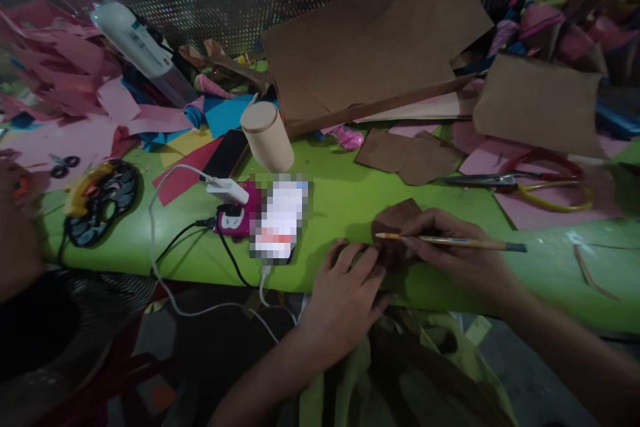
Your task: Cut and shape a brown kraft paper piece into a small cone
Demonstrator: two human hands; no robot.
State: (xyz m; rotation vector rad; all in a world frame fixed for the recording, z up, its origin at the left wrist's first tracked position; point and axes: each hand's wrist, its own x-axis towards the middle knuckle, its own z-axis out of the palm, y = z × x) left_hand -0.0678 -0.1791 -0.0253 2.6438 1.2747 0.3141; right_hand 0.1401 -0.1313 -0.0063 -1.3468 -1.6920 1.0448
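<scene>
My right hand (445, 247) is closed on a slim pencil (465, 241). It lies almost level, with its pale tip pointing left over a small piece of brown paper (395, 217). That paper rests near the table's front edge, partly covered by my fingers. My left hand (347, 287) lies palm down with fingers apart on the green tabletop (335, 167), fingertips beside the brown paper; whether they press on it I cannot tell. Left of that hand is a lit phone (281, 220), its screen blurred, with a white cable plugged in.
Scissors (525, 183) with red and yellow handles lie at right on pink paper. Behind are a cut brown shape (413, 155), a large brown sheet (370, 40) and a beige cylinder (267, 137). A magenta power strip (240, 217) trails cables. Another person's arm (20, 233) is at far left.
</scene>
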